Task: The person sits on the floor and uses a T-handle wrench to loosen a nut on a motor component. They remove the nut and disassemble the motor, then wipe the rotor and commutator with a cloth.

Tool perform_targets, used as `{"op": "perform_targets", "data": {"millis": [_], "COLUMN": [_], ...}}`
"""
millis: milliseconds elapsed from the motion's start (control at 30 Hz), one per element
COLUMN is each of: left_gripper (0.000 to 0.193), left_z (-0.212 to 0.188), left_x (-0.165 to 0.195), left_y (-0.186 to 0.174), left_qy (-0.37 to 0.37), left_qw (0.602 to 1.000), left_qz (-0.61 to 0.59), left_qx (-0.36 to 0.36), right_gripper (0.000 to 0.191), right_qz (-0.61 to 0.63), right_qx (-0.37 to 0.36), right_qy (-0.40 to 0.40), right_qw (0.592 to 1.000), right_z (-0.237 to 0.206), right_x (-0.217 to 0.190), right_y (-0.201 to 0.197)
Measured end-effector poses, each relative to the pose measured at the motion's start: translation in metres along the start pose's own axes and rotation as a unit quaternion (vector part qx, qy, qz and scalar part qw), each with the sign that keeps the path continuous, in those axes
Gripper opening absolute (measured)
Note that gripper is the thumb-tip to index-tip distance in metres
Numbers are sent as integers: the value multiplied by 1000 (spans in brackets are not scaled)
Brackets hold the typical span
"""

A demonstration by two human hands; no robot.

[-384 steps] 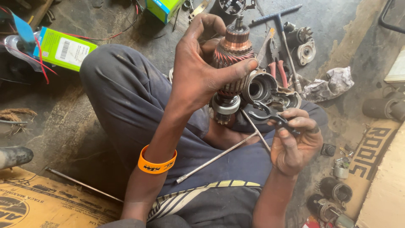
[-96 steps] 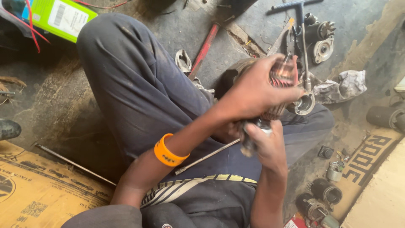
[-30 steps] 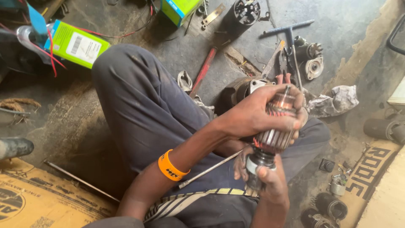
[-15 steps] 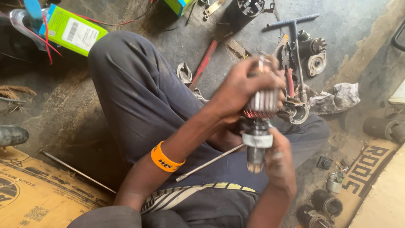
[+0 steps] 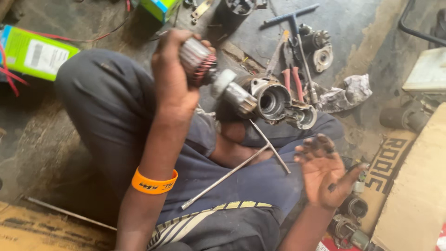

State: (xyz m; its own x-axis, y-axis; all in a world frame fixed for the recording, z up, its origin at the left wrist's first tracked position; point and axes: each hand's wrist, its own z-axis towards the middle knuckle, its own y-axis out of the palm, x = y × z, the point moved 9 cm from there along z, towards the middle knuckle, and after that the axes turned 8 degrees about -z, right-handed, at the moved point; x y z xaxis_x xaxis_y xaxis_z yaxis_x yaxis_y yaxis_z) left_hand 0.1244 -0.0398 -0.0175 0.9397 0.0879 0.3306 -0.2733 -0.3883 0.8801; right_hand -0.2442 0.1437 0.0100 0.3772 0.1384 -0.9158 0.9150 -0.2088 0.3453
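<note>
The left hand (image 5: 174, 79) is wrapped tight around a motor armature (image 5: 211, 76), fingers closed over its winding body, with the copper-barred end and the shaft pointing off to the person's right. The right hand (image 5: 325, 172) holds nothing: palm up, greasy fingers spread, hanging in the air over the right knee, well apart from the armature.

Just beyond the shaft tip, on the floor (image 5: 353, 28) past the left hand, lies the open metal housing (image 5: 272, 97) with its round mouth turned towards the person. A long T-handle rod (image 5: 237, 169) rests across the lap between the two hands. Red-handled pliers (image 5: 292, 83) and a T-wrench (image 5: 292, 21) lie farther out beyond the housing, and a crumpled rag (image 5: 348, 93) sits ahead of the right hand.

To my eye the step is handling the armature near that housing. Doing it well means keeping the grip on the iron body rather than the copper bars, holding the shaft in line with the housing mouth rather than at a slant, and bringing the free right hand up to steady the far end. Those fingers look oily, so a wipe on the rag would save a slip
</note>
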Motion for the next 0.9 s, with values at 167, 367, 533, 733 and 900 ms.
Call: {"op": "perform_targets", "data": {"millis": [167, 367, 533, 733, 900], "left_gripper": [14, 14, 15, 15, 20], "left_z": [8, 10, 8, 2, -7], "left_x": [1, -8, -17, -21, -16], "left_y": [-9, -17, -18, -9, 7], "left_qy": [-2, 42, 33, 16, 22], "left_qw": [1000, 998, 998, 999, 999], "left_qz": [-15, 18, 9, 29, 35], "left_qx": [20, 53, 50, 38, 0], "right_gripper": [60, 79, 44, 27, 34], "right_qz": [-422, -762, -726, -629, -420], "right_qx": [183, 152, 186, 265, 314], "right_qy": [-58, -1, -71, -285, -357], "right_qw": [886, 629, 658, 673, 773], "right_z": [76, 225, 220, 184, 129], "right_x": [-51, -20, -21, -56, -87], "right_y": [-85, -120, -119, -130, -132]}}
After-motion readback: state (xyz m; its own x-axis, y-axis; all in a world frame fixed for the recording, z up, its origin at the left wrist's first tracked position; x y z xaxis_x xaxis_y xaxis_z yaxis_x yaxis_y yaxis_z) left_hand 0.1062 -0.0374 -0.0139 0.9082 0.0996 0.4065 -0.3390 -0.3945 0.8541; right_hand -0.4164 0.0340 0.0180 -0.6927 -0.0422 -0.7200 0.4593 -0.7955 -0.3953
